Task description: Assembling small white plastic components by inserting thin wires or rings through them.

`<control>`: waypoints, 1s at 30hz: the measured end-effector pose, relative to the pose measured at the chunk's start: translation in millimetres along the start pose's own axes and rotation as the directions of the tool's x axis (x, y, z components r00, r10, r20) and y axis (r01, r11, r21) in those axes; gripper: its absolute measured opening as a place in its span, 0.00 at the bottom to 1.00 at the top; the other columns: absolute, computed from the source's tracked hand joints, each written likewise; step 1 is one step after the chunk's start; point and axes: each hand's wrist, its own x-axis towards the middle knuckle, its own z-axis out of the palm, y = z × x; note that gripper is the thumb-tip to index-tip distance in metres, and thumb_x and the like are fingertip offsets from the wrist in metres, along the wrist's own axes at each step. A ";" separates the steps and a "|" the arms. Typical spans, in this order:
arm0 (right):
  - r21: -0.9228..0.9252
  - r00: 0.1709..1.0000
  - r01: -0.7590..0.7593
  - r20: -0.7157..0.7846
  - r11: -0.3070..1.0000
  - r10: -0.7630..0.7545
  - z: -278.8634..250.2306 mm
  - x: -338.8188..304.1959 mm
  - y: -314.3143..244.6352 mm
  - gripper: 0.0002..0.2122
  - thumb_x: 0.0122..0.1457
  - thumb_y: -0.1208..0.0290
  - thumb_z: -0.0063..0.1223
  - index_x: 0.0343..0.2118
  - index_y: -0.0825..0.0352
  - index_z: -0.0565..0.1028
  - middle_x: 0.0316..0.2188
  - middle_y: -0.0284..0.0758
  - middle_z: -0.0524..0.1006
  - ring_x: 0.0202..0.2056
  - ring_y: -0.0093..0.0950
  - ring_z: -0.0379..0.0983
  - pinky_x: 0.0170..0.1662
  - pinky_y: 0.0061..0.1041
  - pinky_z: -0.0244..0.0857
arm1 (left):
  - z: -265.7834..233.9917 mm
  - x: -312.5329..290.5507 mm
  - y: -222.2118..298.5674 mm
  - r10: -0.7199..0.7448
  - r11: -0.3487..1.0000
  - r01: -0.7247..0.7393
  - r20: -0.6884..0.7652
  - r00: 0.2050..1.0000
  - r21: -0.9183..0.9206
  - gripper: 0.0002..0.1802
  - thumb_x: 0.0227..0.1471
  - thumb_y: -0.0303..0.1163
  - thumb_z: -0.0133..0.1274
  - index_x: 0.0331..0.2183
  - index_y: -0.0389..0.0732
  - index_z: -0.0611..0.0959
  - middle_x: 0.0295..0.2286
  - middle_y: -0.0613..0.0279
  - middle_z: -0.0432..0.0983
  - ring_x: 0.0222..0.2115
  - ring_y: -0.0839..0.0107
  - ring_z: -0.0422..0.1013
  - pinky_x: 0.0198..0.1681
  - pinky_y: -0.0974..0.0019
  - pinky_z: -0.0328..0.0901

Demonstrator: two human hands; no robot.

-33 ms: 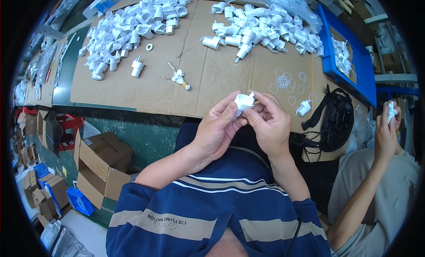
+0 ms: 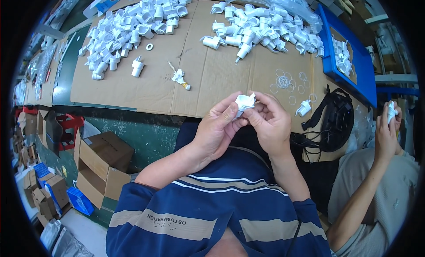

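Between my two hands, just off the table's near edge, is a white plastic fitting [image 2: 244, 102] with a wide cup-like body and a small spout at its upper right. My left hand [image 2: 217, 126] is closed round its left side, thumb on the body. My right hand [image 2: 271, 124] pinches it from the right with thumb and fingers; the part's lower end is hidden by the fingers. Ahead on the cardboard lie thin clear rings [image 2: 283, 82], and a single similar white fitting [image 2: 303, 107] lies to their lower right.
Heaps of white fittings lie at far left [image 2: 128, 29] and far right [image 2: 265, 27]. A blue tray [image 2: 326, 58] holds more. Nearby are a white-and-orange tool [image 2: 179, 78], a lone fitting [image 2: 137, 67] and a black strapped bag [image 2: 338, 120]. At right, a co-worker's hand [image 2: 386, 133] holds a white part.
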 end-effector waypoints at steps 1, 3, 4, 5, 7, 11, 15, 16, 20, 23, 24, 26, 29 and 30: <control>0.022 0.999 -0.019 0.027 1.000 0.019 -3.1 1.0 4.1 0.18 0.56 0.86 0.63 0.51 0.76 0.77 0.33 0.35 0.79 0.30 0.18 0.73 0.30 0.14 0.67 | -2.4 0.1 0.2 -0.010 1.000 0.010 0.004 1.000 0.029 0.23 0.69 0.34 0.50 0.60 0.34 0.72 0.45 0.56 0.77 0.40 0.75 0.76 0.46 0.73 0.75; 0.044 0.998 -0.041 0.054 0.998 0.039 -3.8 1.7 7.5 0.19 0.56 0.86 0.62 0.52 0.77 0.76 0.34 0.35 0.79 0.31 0.18 0.73 0.31 0.13 0.67 | -6.3 1.1 0.8 -0.021 0.998 0.021 0.007 1.000 0.057 0.23 0.69 0.33 0.50 0.60 0.34 0.72 0.46 0.56 0.77 0.41 0.75 0.76 0.46 0.73 0.75; 0.109 0.996 -0.073 0.066 0.991 0.066 -3.4 1.7 8.2 0.19 0.57 0.86 0.62 0.53 0.77 0.75 0.34 0.35 0.79 0.31 0.18 0.73 0.32 0.13 0.68 | -8.1 2.7 1.5 -0.035 0.999 0.034 0.031 0.999 0.033 0.23 0.69 0.34 0.51 0.60 0.34 0.71 0.46 0.56 0.76 0.41 0.75 0.76 0.46 0.73 0.75; 0.173 0.993 -0.104 0.079 0.979 0.092 -3.0 1.5 8.8 0.19 0.58 0.86 0.61 0.53 0.77 0.75 0.34 0.35 0.79 0.31 0.18 0.73 0.33 0.13 0.68 | -9.8 4.5 2.3 -0.049 0.999 0.048 0.057 0.997 0.010 0.24 0.69 0.34 0.51 0.60 0.34 0.71 0.47 0.55 0.76 0.42 0.75 0.76 0.47 0.73 0.75; 0.297 0.984 -0.166 0.107 0.940 0.140 -2.9 1.4 10.1 0.19 0.59 0.85 0.60 0.54 0.77 0.74 0.34 0.36 0.79 0.31 0.18 0.73 0.34 0.13 0.69 | -11.9 6.6 3.7 -0.076 0.996 0.080 0.110 0.991 -0.034 0.25 0.68 0.35 0.52 0.61 0.34 0.71 0.49 0.55 0.75 0.43 0.74 0.76 0.47 0.73 0.75; 0.457 0.948 -0.316 0.196 0.832 0.252 -12.5 5.2 16.4 0.19 0.61 0.83 0.59 0.56 0.77 0.74 0.35 0.38 0.79 0.32 0.18 0.73 0.36 0.13 0.69 | -8.6 5.1 5.5 -0.081 0.994 0.073 0.112 0.990 0.077 0.25 0.69 0.35 0.51 0.61 0.34 0.71 0.47 0.54 0.76 0.40 0.74 0.76 0.46 0.74 0.75; 0.523 0.931 -0.363 0.223 0.771 0.287 -14.7 3.6 24.3 0.18 0.62 0.82 0.58 0.55 0.77 0.74 0.36 0.38 0.80 0.32 0.19 0.74 0.36 0.13 0.70 | -8.7 4.9 2.9 -0.057 0.980 0.039 0.089 0.994 0.197 0.25 0.69 0.35 0.51 0.61 0.33 0.71 0.45 0.53 0.77 0.38 0.74 0.77 0.45 0.74 0.75; 0.533 0.932 -0.362 0.220 0.764 0.289 -14.5 2.7 26.4 0.18 0.62 0.82 0.58 0.55 0.77 0.75 0.37 0.38 0.80 0.32 0.19 0.75 0.36 0.14 0.70 | -8.8 5.3 1.9 -0.044 0.971 0.024 0.079 0.996 0.240 0.25 0.69 0.35 0.51 0.61 0.33 0.71 0.44 0.53 0.77 0.37 0.73 0.77 0.44 0.74 0.75; 0.303 0.969 -0.237 0.149 0.923 0.199 -16.6 -2.3 30.3 0.16 0.62 0.81 0.59 0.53 0.77 0.77 0.37 0.37 0.80 0.32 0.20 0.74 0.35 0.14 0.69 | -24.3 11.6 6.0 -0.133 0.933 0.090 0.102 0.986 0.350 0.25 0.68 0.34 0.52 0.61 0.33 0.71 0.43 0.53 0.77 0.38 0.72 0.77 0.43 0.74 0.74; -0.093 0.991 -0.121 0.040 0.988 0.126 -24.7 -8.1 32.2 0.14 0.59 0.80 0.61 0.48 0.76 0.80 0.37 0.35 0.80 0.30 0.21 0.74 0.34 0.16 0.68 | -33.9 18.8 4.8 -0.231 0.892 0.164 0.115 0.966 0.421 0.25 0.68 0.33 0.53 0.61 0.33 0.71 0.43 0.54 0.77 0.40 0.71 0.77 0.43 0.73 0.74; -0.215 0.990 -0.138 -0.048 0.967 0.131 -30.8 -11.0 32.9 0.12 0.58 0.80 0.62 0.45 0.75 0.81 0.37 0.34 0.80 0.30 0.21 0.73 0.34 0.17 0.67 | -33.1 19.3 5.2 -0.197 0.903 0.143 0.097 0.976 0.405 0.25 0.68 0.33 0.53 0.61 0.33 0.70 0.43 0.53 0.76 0.40 0.71 0.77 0.42 0.73 0.74; -0.391 0.988 -0.115 -0.137 0.913 0.066 -58.8 -16.0 40.4 0.11 0.57 0.80 0.62 0.44 0.74 0.82 0.36 0.34 0.79 0.30 0.23 0.73 0.33 0.20 0.67 | -29.8 19.8 7.4 -0.127 0.924 0.097 0.058 0.990 0.371 0.25 0.67 0.32 0.53 0.60 0.33 0.69 0.45 0.53 0.76 0.40 0.69 0.77 0.42 0.73 0.73; -0.592 0.982 -0.092 -0.187 0.801 -0.026 -75.2 -25.0 56.8 0.10 0.56 0.80 0.62 0.41 0.73 0.82 0.34 0.35 0.78 0.29 0.26 0.73 0.33 0.23 0.68 | -28.0 23.7 7.3 -0.085 0.939 0.059 0.062 0.994 0.339 0.25 0.67 0.32 0.53 0.60 0.33 0.68 0.46 0.52 0.75 0.41 0.68 0.77 0.42 0.72 0.73; -0.627 0.986 -0.071 -0.160 0.776 -0.039 -77.6 -27.3 63.7 0.10 0.56 0.80 0.62 0.41 0.73 0.81 0.34 0.35 0.78 0.29 0.26 0.73 0.33 0.23 0.68 | -26.7 27.1 6.6 -0.071 0.945 0.039 0.089 0.993 0.324 0.25 0.67 0.32 0.53 0.60 0.33 0.68 0.47 0.51 0.74 0.41 0.68 0.77 0.42 0.71 0.73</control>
